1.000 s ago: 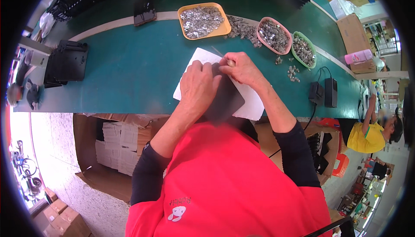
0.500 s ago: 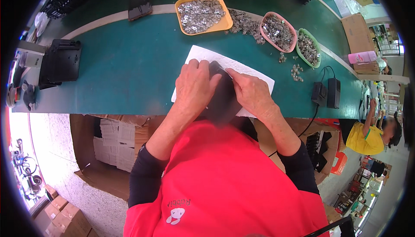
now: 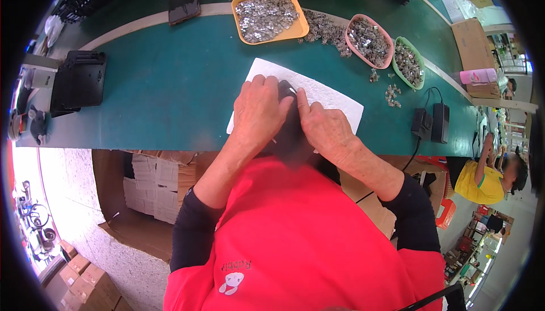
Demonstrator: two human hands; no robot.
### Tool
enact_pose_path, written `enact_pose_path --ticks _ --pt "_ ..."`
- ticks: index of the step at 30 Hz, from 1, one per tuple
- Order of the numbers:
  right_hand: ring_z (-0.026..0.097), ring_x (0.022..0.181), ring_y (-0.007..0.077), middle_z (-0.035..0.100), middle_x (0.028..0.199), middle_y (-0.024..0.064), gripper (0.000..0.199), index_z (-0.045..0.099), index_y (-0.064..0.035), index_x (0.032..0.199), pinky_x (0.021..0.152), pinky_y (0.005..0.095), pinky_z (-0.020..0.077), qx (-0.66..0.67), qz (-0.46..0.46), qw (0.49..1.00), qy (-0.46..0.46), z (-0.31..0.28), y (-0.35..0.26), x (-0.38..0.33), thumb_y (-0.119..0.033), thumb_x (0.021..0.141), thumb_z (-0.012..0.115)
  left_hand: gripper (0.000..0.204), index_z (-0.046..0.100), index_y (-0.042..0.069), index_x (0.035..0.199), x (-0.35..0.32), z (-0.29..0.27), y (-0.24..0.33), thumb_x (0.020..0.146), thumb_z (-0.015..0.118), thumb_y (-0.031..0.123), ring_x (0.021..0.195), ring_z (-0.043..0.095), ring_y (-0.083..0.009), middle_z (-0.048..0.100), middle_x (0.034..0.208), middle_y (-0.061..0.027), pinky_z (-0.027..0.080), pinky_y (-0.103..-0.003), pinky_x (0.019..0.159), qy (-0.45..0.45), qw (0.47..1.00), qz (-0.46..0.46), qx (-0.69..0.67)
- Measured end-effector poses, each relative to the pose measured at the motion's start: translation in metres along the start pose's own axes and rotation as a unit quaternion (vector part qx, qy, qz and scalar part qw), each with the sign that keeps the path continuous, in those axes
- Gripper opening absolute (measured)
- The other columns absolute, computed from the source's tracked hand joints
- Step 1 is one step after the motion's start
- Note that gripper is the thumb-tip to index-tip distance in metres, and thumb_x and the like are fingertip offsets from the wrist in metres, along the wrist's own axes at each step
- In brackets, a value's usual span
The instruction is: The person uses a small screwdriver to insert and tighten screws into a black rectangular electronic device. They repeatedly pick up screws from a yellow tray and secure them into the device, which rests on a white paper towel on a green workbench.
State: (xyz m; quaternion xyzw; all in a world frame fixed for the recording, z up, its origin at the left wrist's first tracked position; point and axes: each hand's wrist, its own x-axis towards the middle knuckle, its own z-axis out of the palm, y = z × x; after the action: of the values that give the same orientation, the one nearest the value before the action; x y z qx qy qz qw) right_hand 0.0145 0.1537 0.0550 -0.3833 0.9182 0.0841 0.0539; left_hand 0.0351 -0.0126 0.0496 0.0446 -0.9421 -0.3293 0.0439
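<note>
A dark, flat plastic part (image 3: 292, 132) leans between a white foam pad (image 3: 336, 99) and my body, its near end blurred. My left hand (image 3: 258, 109) grips its left side, thumb on the upper face and fingers over the far left edge. My right hand (image 3: 326, 129) is at the right side, its index finger stretched out and pressing near a small shiny metal piece (image 3: 292, 90) at the far end. The other right fingers are curled by the edge, and the right thumb is hidden.
A yellow tray (image 3: 305, 27), a pink tray (image 3: 389, 44) and a green tray (image 3: 421, 64) hold small metal clips, with loose clips (image 3: 325, 29) between. Black adapters (image 3: 440, 122) stand right. Black plastic housings (image 3: 85, 81) lie left. A person in yellow (image 3: 487, 183) is at the far right.
My right index finger has straightened onto the far end of the part beside the metal piece, and my right elbow has swung outward. My left hand keeps its hold.
</note>
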Motion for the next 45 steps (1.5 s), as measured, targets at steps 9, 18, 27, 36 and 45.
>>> enact_pose_path --ticks 9,18,27,36,45 --pt "0.066 0.062 0.0279 0.061 0.081 0.0148 0.067 0.037 0.004 0.141 0.055 0.038 0.055 0.041 0.005 0.998 0.046 0.007 0.007 -0.005 -0.004 0.078 0.057 0.035 0.063 0.0 0.103 -0.001 0.004 -0.004 0.08 0.07 0.026 0.091 0.059 -0.0343 0.063 0.096 -0.0167 0.048 -0.044 0.078 0.022 1.0 -0.001 -0.005" --pt "0.066 0.061 0.0282 0.061 0.08 0.0131 0.066 0.04 0.0003 0.141 0.055 0.038 0.0543 0.035 0.012 0.999 0.029 0.003 0.007 -0.006 -0.002 0.077 0.056 0.036 0.063 0.0 0.104 -0.003 0.004 -0.004 0.08 0.071 0.025 0.092 0.059 -0.0344 0.063 0.097 -0.0164 0.048 -0.044 0.079 0.03 1.0 -0.001 -0.009" --pt "0.066 0.058 0.03 0.062 0.074 0.0136 0.058 0.04 0.0016 0.135 0.051 0.0394 0.054 0.048 -0.025 0.998 0.029 0.0 0.017 -0.005 -0.006 0.08 0.058 0.033 0.062 0.0 0.103 -0.003 0.005 -0.004 0.08 0.07 0.024 0.09 0.058 -0.034 0.061 0.095 -0.0161 0.048 -0.043 0.078 0.032 0.999 0.005 -0.016" --pt "0.066 0.06 0.0327 0.063 0.07 0.017 0.053 0.045 0.0029 0.132 0.052 0.0413 0.053 0.062 -0.029 0.997 -0.023 -0.019 0.02 0.003 -0.006 0.081 0.055 0.034 0.062 0.0 0.104 -0.004 0.006 -0.005 0.08 0.07 0.024 0.09 0.058 -0.0336 0.061 0.094 -0.0157 0.048 -0.043 0.078 0.031 0.999 0.004 -0.014" --pt "0.066 0.058 0.0231 0.064 0.076 0.0124 0.057 0.049 0.0029 0.134 0.051 0.032 0.0534 -0.093 -0.041 0.994 -0.026 -0.025 0.001 0.004 -0.006 0.078 0.058 0.033 0.063 0.001 0.102 -0.002 0.004 0.0 0.08 0.07 0.024 0.094 0.059 -0.0326 0.062 0.098 -0.0153 0.048 -0.042 0.08 0.009 1.0 -0.016 0.005"
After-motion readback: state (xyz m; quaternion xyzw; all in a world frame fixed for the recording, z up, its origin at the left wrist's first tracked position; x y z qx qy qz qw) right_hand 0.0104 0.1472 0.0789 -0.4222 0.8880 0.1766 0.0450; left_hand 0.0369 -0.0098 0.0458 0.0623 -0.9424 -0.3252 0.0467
